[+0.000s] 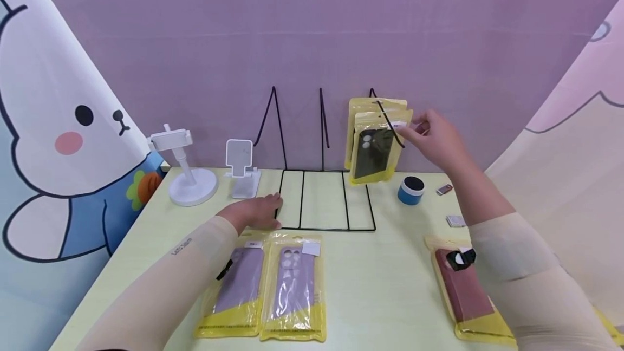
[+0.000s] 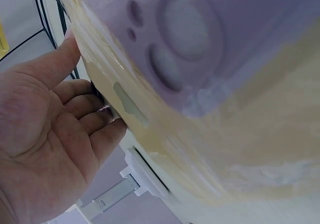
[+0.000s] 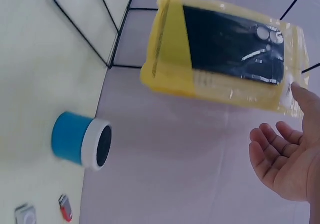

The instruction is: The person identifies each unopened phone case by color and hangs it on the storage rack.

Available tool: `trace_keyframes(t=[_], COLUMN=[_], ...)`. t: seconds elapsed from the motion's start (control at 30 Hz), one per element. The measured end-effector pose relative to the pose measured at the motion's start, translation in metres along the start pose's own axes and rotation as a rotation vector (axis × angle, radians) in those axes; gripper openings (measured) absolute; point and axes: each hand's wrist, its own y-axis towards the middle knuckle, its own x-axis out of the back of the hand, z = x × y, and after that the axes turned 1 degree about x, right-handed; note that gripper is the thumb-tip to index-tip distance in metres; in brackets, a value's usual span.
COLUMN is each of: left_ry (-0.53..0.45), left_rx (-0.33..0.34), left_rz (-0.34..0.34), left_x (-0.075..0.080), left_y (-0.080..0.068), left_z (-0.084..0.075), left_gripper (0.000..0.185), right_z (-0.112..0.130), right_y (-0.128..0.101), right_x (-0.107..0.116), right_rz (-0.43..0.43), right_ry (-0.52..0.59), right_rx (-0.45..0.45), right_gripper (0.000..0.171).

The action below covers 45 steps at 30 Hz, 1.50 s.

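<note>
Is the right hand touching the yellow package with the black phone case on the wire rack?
Touching. In the right wrist view, the thumb tip of the right hand meets the edge of the yellow package; the other fingers stay off it.

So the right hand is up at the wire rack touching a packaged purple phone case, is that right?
Not quite. The head view shows the right hand at the wire rack touching a packaged black phone case, not a purple one; the right wrist view shows this too.
</note>
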Motion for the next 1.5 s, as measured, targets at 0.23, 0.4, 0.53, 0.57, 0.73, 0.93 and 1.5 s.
trace_keyframes(t=[0.23, 0.4, 0.53, 0.57, 0.73, 0.93, 1.5], left_ry=[0.015, 0.012, 0.014, 0.014, 0.011, -0.012, -0.009], left_rx=[0.002, 0.006, 0.000, -0.001, -0.005, 0.001, -0.002], left_rz=[0.005, 0.007, 0.006, 0.005, 0.009, 0.015, 0.010], left_x=[-0.001, -0.002, -0.002, -0.002, -0.002, -0.002, -0.001], left_y=[0.002, 0.003, 0.003, 0.004, 0.005, 0.004, 0.000], left_z=[0.000, 0.001, 0.002, 0.002, 0.004, 0.003, 0.000], left_gripper=[0.077, 0.077, 0.077, 0.077, 0.078, 0.079, 0.079], right_z=[-0.029, -0.052, -0.070, -0.074, -0.094, -0.118, -0.161], right_y=[-0.020, -0.035, -0.048, -0.052, -0.069, -0.091, -0.128], right_x=[0.006, 0.009, 0.006, 0.005, -0.004, -0.013, -0.034], right_rz=[0.047, 0.099, 0.150, 0.166, 0.225, 0.327, 0.616], right_ry=[-0.020, -0.054, -0.051, -0.050, -0.126, -0.196, -0.336], right_rx=[-0.003, 0.022, 0.026, 0.026, 0.027, 0.029, -0.097], right_gripper=[0.084, 0.075, 0.065, 0.062, 0.057, 0.059, 0.078])
